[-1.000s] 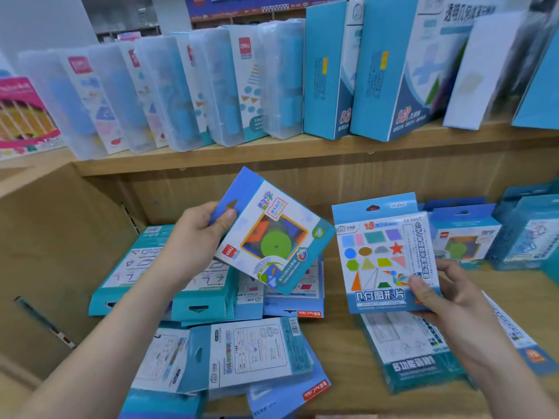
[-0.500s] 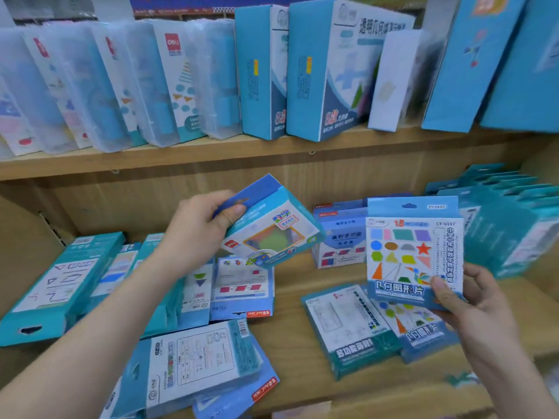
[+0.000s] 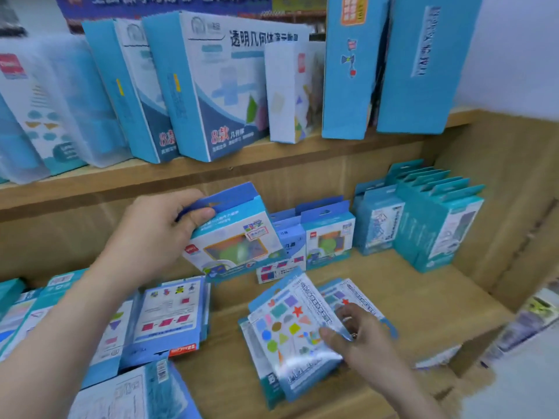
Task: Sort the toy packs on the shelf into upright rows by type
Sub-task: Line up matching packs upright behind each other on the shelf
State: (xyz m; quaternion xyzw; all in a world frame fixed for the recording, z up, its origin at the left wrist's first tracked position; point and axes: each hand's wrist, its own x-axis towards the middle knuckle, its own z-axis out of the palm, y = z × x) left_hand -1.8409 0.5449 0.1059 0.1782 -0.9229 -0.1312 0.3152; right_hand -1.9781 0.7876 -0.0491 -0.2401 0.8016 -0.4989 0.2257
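The left hand [image 3: 157,237] grips a windowed pack [image 3: 234,240] by its blue hang tab, thumb curled over the front and fingers behind, holding it tilted above the lower shelf [image 3: 408,300] just in front of a matching upright pack [image 3: 328,240]. The right hand [image 3: 360,337] pinches the shapes pack [image 3: 290,322], thumb pressed on its face, as it lies tilted on a flat pile. Teal packs [image 3: 438,228] stand in upright rows at the back right; loose packs [image 3: 169,316] lie flat on the left

Blue toy packs [image 3: 169,316], upright and flat
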